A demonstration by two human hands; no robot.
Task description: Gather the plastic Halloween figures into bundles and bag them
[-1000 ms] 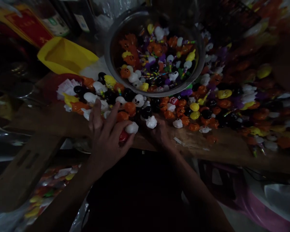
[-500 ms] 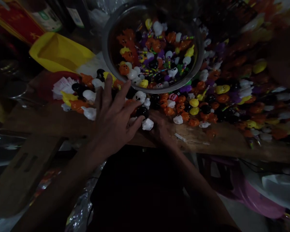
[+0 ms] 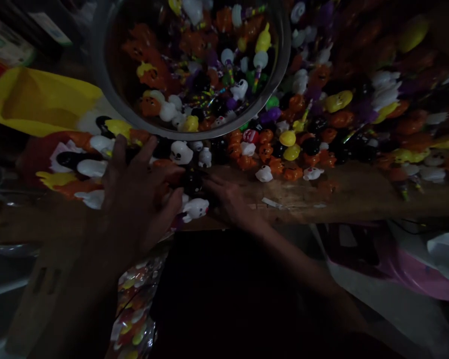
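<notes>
My left hand is spread over a row of small plastic Halloween figures, its fingers apart and pointing away from me. Beside its thumb lies a white figure with dark eyes. Between my two hands sits a shiny black figure. My right hand rests low on the wooden table, fingers stretched left to the black figure; its fingertips are dark and partly hidden. Just beyond, a white skull-like figure lies below the rim of a metal bowl.
Orange, yellow, black and white figures fill the bowl and form a pile at the right. A yellow scoop-like tray stands at the left. Below the table are a pink stool and a clear bag of figures.
The view has shifted closer to the table and rightward. Both hands remain among the figures; the right fingers now show beside the black one. The white figure near the left thumb has turned.
</notes>
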